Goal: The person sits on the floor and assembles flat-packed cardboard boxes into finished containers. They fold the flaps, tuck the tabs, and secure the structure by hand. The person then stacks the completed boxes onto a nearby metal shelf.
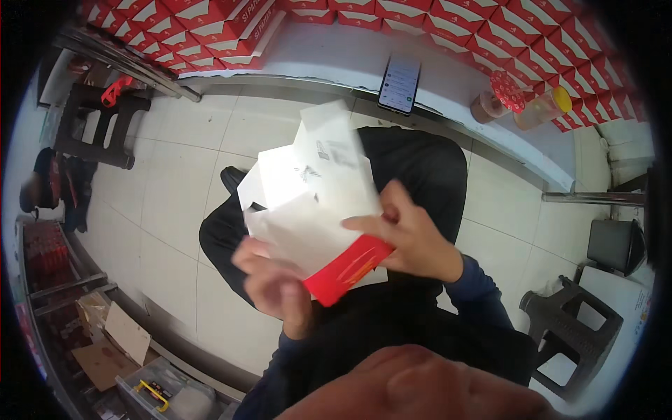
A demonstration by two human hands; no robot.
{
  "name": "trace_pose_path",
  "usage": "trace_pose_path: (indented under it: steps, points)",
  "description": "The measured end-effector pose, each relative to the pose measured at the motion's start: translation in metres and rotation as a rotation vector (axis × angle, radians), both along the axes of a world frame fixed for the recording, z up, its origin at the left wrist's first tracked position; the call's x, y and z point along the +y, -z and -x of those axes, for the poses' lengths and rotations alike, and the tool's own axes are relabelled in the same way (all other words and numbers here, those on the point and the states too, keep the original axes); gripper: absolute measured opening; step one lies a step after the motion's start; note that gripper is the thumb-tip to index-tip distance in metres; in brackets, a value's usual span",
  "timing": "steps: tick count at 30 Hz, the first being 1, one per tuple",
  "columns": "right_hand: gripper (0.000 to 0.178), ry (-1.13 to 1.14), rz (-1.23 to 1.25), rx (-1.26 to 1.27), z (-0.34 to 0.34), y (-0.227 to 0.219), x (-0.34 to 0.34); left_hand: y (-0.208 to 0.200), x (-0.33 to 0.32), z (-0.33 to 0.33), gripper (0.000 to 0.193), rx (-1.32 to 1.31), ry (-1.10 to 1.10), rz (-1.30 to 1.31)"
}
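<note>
A partly folded white and red cardboard box (pixel 339 185) is held up over my lap, its flaps standing loose toward the far side. Its red panel (pixel 350 269) faces me along the near edge. My left hand (pixel 269 280) is closed on the box's near left corner, with the fingers somewhat blurred. At the right edge, my right hand (pixel 413 238) grips the cardboard, thumb and fingers on either side of the wall. Part of a white sheet or flap shows beneath the red panel.
Stacked red and white boxes (pixel 490 35) line the back of a low white shelf. On it lie a phone (pixel 400 84) and a yellow-lidded jar (pixel 542 108). Dark plastic stools stand at far left (pixel 105 119) and near right (pixel 570 329). A clear bin (pixel 168 392) is at lower left.
</note>
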State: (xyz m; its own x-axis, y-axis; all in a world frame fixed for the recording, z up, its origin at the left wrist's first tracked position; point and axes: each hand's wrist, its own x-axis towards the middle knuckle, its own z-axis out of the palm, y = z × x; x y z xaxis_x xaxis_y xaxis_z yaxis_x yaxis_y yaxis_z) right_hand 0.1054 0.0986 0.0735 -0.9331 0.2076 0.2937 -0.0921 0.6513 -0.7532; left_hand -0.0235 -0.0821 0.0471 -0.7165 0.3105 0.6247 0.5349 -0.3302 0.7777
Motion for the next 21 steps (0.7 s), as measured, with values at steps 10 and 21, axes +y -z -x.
trace_pose_path:
  steps: [10,21]
  points:
    - [0.096,0.461,0.309,0.089,0.021,0.043,0.008,0.048,-0.022,0.015,0.069,0.441,0.369,0.967]
    - [0.025,-0.054,-0.078,0.253,0.024,0.071,-0.044,0.035,0.006,0.039,0.039,0.173,0.536,1.184]
